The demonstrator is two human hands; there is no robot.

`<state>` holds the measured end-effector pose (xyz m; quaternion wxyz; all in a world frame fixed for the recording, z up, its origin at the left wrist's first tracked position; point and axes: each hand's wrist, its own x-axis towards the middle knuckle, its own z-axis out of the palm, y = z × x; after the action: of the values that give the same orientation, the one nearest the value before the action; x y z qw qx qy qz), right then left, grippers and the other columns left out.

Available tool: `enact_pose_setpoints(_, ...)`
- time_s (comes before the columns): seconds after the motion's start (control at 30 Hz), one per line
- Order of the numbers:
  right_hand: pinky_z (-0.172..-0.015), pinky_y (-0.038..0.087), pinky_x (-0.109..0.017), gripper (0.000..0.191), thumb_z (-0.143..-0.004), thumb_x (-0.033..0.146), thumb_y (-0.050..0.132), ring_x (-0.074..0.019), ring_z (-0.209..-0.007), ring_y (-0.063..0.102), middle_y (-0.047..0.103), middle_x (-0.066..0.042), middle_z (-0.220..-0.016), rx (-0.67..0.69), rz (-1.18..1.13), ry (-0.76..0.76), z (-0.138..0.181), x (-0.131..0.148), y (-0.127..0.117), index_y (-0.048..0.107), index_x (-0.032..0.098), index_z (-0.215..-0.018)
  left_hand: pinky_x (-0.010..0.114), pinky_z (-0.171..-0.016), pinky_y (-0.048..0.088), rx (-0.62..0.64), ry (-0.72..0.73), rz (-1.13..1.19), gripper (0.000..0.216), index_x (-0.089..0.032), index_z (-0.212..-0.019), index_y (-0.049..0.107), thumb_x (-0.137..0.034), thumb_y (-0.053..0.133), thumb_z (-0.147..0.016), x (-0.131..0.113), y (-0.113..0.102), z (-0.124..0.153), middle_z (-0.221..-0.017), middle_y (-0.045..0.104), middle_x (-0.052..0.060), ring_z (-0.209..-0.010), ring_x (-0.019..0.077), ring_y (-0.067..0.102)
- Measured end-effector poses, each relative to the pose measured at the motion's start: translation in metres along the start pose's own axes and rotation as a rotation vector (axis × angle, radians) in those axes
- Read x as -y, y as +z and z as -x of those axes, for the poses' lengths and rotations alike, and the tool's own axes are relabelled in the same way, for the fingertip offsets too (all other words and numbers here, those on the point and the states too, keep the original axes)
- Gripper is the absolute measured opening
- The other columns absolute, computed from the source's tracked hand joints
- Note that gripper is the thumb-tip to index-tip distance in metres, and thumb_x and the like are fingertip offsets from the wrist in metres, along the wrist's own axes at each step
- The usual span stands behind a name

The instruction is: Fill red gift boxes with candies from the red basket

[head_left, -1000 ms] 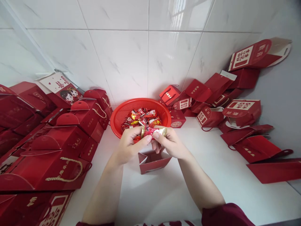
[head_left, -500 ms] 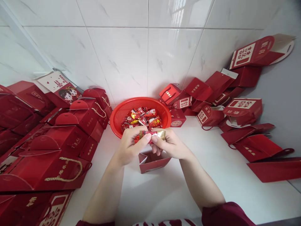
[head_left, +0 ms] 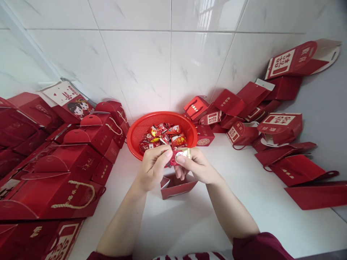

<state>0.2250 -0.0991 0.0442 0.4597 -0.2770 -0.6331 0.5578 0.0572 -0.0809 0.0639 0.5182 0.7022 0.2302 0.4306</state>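
Between my hands is a wrapped candy (head_left: pixel 176 157) in red film with a gold crimped end at the right. My left hand (head_left: pixel 155 168) pinches its left end between thumb and fingers. My right hand (head_left: pixel 197 166) grips the gold end, its thumb lying across the front. Below them an open red gift box (head_left: pixel 179 190) stands on the white table, its inside partly hidden by my fingers. Just behind my hands, a red plastic basket (head_left: pixel 132 139) holds several wrapped candies (head_left: pixel 162 135), mostly red with some yellow.
Stacked red gift boxes (head_left: pixel 89 159) with rope handles fill the left side. More red boxes (head_left: pixel 280 124) lie piled at the right, several with open flaps. A tiled wall (head_left: pixel 135 72) rises behind the white table (head_left: pixel 187 224).
My left thumb and fingers have shifted on the candy and now cover its left end. More of its red middle shows. The box and basket stay in place.
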Motion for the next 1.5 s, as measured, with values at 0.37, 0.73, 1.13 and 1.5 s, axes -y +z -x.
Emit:
enact_pose_setpoints(0.37, -0.045, 0.045, -0.021, 0.044, -0.097, 0.05, 0.057, -0.01, -0.045, 0.053, 0.056, 0.003, -0.052, -0.233, 0.132, -0.075, -0.001, 0.003, -0.002, 0.055, 0.019, -0.066, 0.027, -0.059, 0.04, 0.028, -0.044, -0.289, 0.032, -0.016, -0.074, 0.06, -0.038, 0.052, -0.096, -0.009, -0.018, 0.002, -0.069, 0.059, 0.002, -0.064, 0.0146, 0.052)
enact_pose_setpoints(0.73, -0.044, 0.047, -0.018, 0.037, -0.099, 0.048, 0.055, -0.0093, -0.046, 0.057, 0.059, 0.003, -0.057, -0.129, 0.095, -0.088, 0.0, -0.001, -0.001, 0.057, 0.019, -0.076, 0.028, -0.072, 0.052, 0.174, -0.047, -0.009, 0.021, -0.017, -0.08, 0.064, -0.029, 0.057, -0.096, -0.012, -0.014, -0.001, -0.082, 0.072, 0.005, -0.079, 0.0193, 0.068)
enact_pose_setpoints(1.13, -0.045, 0.046, -0.019, 0.028, -0.098, 0.04, 0.06, -0.0085, -0.048, 0.057, 0.055, 0.005, -0.062, -0.189, 0.063, -0.124, -0.001, -0.001, -0.004, 0.056, 0.019, -0.079, 0.022, -0.058, 0.039, 0.074, -0.086, -0.267, 0.026, -0.016, -0.076, 0.059, -0.034, 0.058, -0.095, -0.011, -0.016, 0.001, -0.068, 0.057, -0.002, -0.062, 0.0101, 0.05)
enact_pose_setpoints(1.5, -0.065, 0.05, -0.026, 0.003, -0.094, 0.02, 0.066, -0.0148, -0.078, 0.063, 0.068, -0.003, -0.089, 0.057, 0.652, -0.222, 0.023, 0.033, -0.033, 0.068, 0.02, -0.092, 0.024, -0.077, 0.046, 0.133, -0.167, -0.668, 0.013, -0.021, -0.087, 0.067, -0.027, 0.057, -0.094, -0.016, -0.043, -0.001, -0.09, 0.068, -0.002, -0.083, 0.0133, 0.062)
